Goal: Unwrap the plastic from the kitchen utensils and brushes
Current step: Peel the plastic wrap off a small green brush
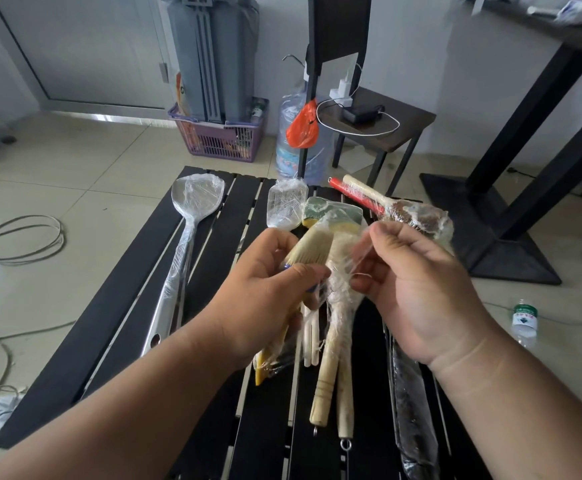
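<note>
Clear plastic wrap (343, 271) clings round a bundle of brushes (320, 306) held above the middle of the black slatted table (116, 306). Left hand (268, 299) grips the bundle w/ fingers curled round it, thumb just under the pale bristles (312, 249) of a pastry brush. Right hand (417, 289) pinches a stretched bit of the wrap betw. thumb and fingertips, just beside the bundle's right side. Two wooden handles (326, 382) and thin white sticks (312, 336) hang down from the bundle toward the near edge.

On the table, all wrapped in film: a steel ladle-type spoon (192, 209) along the left edge, bowl at the far left corner; a clear spatula head (284, 206) at the far edge, centre; green-and-yellow sponges (332, 211) just behind the hands; a red-handled tool (355, 195) and a wooden-handled brown brush (417, 216) crossing at the far right corner. A long dark wrapped item (412, 403) lies along the right edge; can't tell what it is.

On the floor: purple basket (220, 136), big water jug (294, 140), small water bottle (524, 320) right of the table, cables (26, 240) left.
</note>
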